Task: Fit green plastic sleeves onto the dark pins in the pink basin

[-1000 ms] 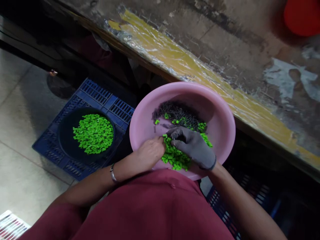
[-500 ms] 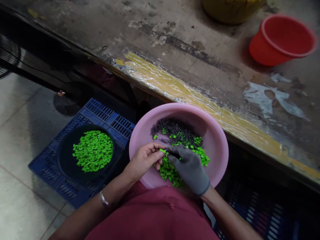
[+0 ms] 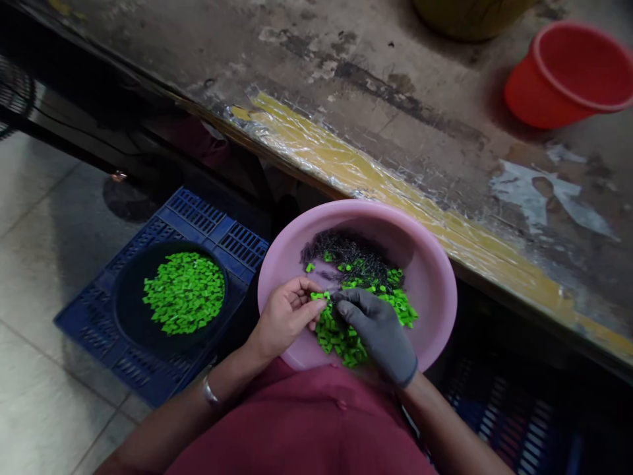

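Observation:
A pink basin (image 3: pixel 435 330) sits before my body, holding a heap of small green plastic pieces (image 3: pixel 341 340) and a pile of dark, thin metal-looking pieces (image 3: pixel 346 247). Over the basin my bare left hand (image 3: pixel 289 313) pinches a small green plastic piece (image 3: pixel 318 296) between thumb and forefinger. My right hand (image 3: pixel 378 330), in a grey glove, meets it from the other side with thumb and fingers pressed together at the green piece. What the gloved fingertips hold is too small and dark to make out.
To the left, a dark round tub (image 3: pixel 129 316) with many green pieces stands on a blue plastic crate (image 3: pixel 89 316). A worn table (image 3: pixel 297 59) with a taped yellow edge runs beyond the basin. On it stand a red bucket (image 3: pixel 534 92) and a yellowish container (image 3: pixel 469 20).
Both hands stay together over the basin; the gloved fingers have shifted slightly at the green piece. The whole view has moved a little.

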Demonstrator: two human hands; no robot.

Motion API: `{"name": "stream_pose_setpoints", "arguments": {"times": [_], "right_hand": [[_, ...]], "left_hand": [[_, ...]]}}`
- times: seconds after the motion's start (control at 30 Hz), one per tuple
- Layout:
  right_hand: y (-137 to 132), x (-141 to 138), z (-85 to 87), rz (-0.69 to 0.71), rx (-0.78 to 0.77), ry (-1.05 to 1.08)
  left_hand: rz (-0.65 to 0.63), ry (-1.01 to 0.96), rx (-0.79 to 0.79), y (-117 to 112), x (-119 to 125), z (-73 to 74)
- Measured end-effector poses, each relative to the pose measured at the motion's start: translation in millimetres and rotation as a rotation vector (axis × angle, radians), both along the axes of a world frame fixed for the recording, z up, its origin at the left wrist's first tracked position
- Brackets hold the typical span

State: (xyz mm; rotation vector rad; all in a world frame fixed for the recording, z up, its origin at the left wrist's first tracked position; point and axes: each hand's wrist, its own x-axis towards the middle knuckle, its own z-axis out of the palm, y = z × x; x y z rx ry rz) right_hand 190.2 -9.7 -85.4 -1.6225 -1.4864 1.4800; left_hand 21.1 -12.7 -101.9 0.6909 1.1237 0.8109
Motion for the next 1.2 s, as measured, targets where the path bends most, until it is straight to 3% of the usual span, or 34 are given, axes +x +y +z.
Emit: {"name": "stream_pose_setpoints", "arguments": {"times": [0.07,0.2,0.33,0.5,0.67,0.83,1.2], "right_hand": [[-1.7,-1.0,-2.5,-0.031,0.026,0.022],[-1.2,-2.1,-4.5,-0.083,0.242,-0.064],[3.4,-0.7,-1.1,-0.038,0.421,-0.288],[1.8,-2.3,-0.4,0.113,0.313,-0.169],[-2.7,-3.6,0.8,0.029,0.2,-0.105],[-1.2,-2.4,10.8,-0.048,0.307,-0.098],[-4.1,-9.7,16.0,0.065,0.491,-0.29]], "left_hand": [[0.01,-0.063,-0.039,-0.6,1.0,-2.2],[0.065,-0.276,-0.232,0.7,1.3,-7.5],[0.105,-0.252,-0.215,1.6,-0.2,-9.1],[0.063,-0.154,-0.11,-1.6,0.0,-10.9],[-0.011,-0.118,-0.075,-4.1,-2.9,-14.2],[-0.095,-0.153,-0.058,-5.5,-7.5,-12.1],[-0.063,-0.298,-0.078,-11.4,-8.7,-19.2]]}}
